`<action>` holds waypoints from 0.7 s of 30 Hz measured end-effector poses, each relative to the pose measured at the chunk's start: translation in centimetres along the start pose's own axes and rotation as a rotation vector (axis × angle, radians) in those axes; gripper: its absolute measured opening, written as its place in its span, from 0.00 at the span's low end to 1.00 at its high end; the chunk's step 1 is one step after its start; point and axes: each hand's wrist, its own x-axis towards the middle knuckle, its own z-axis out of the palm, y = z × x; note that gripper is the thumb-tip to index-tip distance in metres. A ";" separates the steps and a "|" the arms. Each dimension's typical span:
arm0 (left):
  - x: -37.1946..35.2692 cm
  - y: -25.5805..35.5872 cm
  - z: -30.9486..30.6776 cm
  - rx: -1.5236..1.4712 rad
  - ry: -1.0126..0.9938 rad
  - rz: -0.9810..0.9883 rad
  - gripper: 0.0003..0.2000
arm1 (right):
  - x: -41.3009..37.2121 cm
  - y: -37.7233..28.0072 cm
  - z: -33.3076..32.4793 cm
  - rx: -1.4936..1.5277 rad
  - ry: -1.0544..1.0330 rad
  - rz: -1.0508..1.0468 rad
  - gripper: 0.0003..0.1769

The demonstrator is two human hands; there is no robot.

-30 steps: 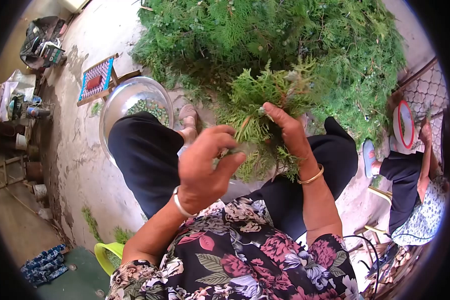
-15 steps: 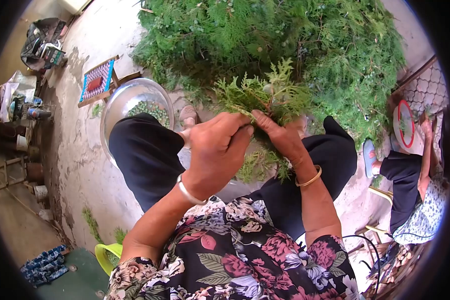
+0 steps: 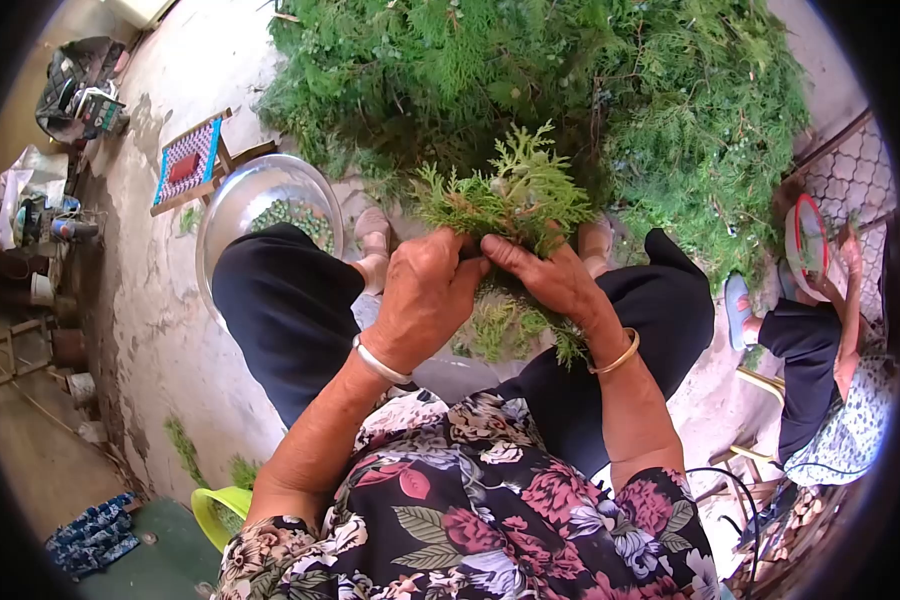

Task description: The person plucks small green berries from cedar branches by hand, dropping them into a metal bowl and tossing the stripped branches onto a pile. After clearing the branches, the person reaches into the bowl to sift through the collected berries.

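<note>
A leafy green sprig [image 3: 510, 190] is raised between my two hands, above my lap. My right hand [image 3: 550, 280] is closed around its stems, thumb on top. Beside it, my left hand [image 3: 425, 295] has its fingers pinched together at the sprig's near edge; whatever lies between those fingertips is hidden. Beyond my knees rises a large heap of green branches [image 3: 530, 70]. Left of my left knee sits a wide metal basin [image 3: 232, 205], partly behind the knee, with small green pieces [image 3: 295, 217] in it.
A small woven stool [image 3: 185, 160] stands beyond the basin. At the right, a co-worker [image 3: 835, 370] sits with a hand near a red-rimmed sieve [image 3: 808, 240]. A yellow-green container [image 3: 208, 515] is at my lower left. Household items line the far left.
The sprig has turned a little between my hands. My left hand has shifted slightly left and down. The co-worker's sieve has tilted.
</note>
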 end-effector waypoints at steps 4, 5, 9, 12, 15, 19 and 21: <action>-0.2 0.9 -1.2 -0.092 -0.125 -0.066 0.05 | 0.4 1.9 0.7 0.040 0.058 -0.072 0.18; -0.3 1.5 -1.9 -0.093 -0.123 -0.067 0.05 | 0.6 2.2 0.7 0.039 0.057 -0.072 0.18; -0.8 2.9 -4.0 -0.784 -0.364 -0.513 0.03 | 1.2 3.5 0.2 -0.220 0.305 -0.281 0.12; -0.5 4.1 -4.9 -1.180 -0.195 -0.644 0.04 | 1.2 6.7 0.0 -0.776 0.351 -0.363 0.13; 0.0 3.7 -5.8 -1.172 -0.050 -0.629 0.07 | 0.9 4.7 0.0 -0.787 0.290 -0.122 0.14; 1.0 2.2 -6.6 -1.163 0.143 -0.493 0.12 | 0.3 2.7 0.2 -0.840 0.370 -0.255 0.18; 1.5 1.9 -6.5 -1.157 0.149 -0.570 0.12 | 0.4 2.6 0.1 -0.880 0.320 -0.223 0.20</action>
